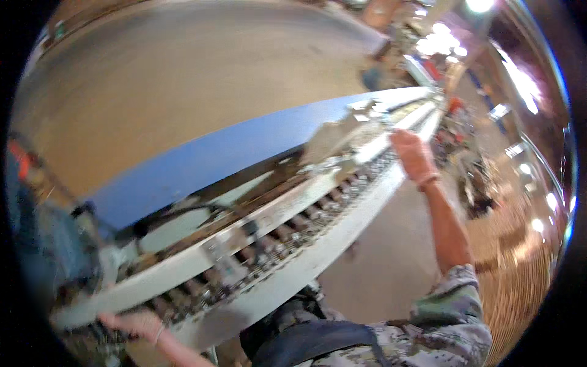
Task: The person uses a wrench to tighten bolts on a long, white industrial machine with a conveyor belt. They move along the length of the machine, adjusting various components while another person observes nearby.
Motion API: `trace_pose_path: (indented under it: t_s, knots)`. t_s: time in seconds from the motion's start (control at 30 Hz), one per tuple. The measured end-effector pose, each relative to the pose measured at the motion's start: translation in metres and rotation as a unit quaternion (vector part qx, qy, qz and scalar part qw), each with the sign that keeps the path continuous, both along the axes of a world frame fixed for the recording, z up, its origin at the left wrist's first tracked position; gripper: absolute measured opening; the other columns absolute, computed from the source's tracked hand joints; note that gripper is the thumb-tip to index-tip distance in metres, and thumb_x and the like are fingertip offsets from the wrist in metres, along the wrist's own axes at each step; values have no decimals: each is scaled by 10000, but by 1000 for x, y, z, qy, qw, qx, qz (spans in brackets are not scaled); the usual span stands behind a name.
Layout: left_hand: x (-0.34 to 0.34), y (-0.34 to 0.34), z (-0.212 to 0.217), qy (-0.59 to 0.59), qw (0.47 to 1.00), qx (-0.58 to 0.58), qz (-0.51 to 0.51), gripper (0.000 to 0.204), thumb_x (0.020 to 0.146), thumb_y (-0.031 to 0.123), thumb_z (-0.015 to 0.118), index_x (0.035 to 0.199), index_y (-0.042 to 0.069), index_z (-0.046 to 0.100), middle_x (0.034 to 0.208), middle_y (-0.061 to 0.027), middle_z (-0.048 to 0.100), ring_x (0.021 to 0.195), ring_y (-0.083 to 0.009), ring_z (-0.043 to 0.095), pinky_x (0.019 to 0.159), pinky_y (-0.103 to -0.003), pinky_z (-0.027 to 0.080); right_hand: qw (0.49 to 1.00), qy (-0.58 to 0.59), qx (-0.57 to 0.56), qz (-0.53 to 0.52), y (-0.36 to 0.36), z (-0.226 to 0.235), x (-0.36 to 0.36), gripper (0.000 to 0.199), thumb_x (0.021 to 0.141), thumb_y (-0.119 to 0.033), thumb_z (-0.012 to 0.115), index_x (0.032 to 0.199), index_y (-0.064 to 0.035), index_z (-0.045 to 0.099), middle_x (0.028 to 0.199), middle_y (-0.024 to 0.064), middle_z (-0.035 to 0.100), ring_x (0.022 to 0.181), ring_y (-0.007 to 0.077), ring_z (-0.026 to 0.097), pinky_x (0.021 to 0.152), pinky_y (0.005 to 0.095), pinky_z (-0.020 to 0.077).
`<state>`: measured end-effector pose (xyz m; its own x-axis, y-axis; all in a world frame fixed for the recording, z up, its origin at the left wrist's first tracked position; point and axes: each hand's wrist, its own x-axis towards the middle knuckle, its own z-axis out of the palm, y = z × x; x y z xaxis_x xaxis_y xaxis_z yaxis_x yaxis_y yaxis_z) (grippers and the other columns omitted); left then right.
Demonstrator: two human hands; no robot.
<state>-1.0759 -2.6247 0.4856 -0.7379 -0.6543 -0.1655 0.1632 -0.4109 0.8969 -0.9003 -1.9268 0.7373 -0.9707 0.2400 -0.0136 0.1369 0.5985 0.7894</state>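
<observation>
A long pale machine rail runs from lower left to upper right before me. Beside it lies a row of dark, roller-like pieces with a metal chain-like strip. My left hand is at the near left end, its fingers stretched out along the rail's edge. Farther up, at the right, my right hand lies against the rails; it looks gloved in pink, and its fingers are smeared by motion. A wide pale outer beam borders the row on my side.
Beyond the rail stretches a blue panel, with a broad tan surface behind it. At the right, a tall stack of thin brown sheets stands near my arm. Cluttered parts lie past the machine's far end.
</observation>
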Motion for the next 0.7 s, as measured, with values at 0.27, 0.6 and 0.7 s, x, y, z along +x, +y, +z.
trace_pose_path:
  t_s: [0.27, 0.6, 0.7]
  knots:
    - [-13, 38, 13, 49, 998, 5, 30, 745, 1011, 667, 501, 1496, 103, 449, 1403, -98, 541, 1339, -271, 496, 1177, -474, 378, 827, 242, -496, -106, 119, 24, 28, 363, 1074, -114, 598, 1392, 57, 638, 1301, 118, 730, 1167, 181, 651, 1008, 342, 506]
    - [-4, 52, 8, 30, 994, -32, 100, 883, 932, 810, 526, 1530, 166, 435, 1450, -67, 507, 1228, -280, 597, 1093, -518, 487, 944, 122, -270, 148, 254, 17, -48, 581, 1026, 58, 494, 1594, -65, 484, 1576, 156, 567, 1427, 281, 563, 1193, 406, 442]
    - [-13, 48, -1, 36, 993, -15, 113, 920, 925, 837, 508, 1553, 173, 409, 1443, -81, 499, 1257, -291, 577, 1086, -520, 481, 966, 89, -154, 190, 328, 25, -130, 622, 1014, 63, 470, 1616, -93, 459, 1569, 140, 573, 1399, 290, 573, 1193, 413, 446]
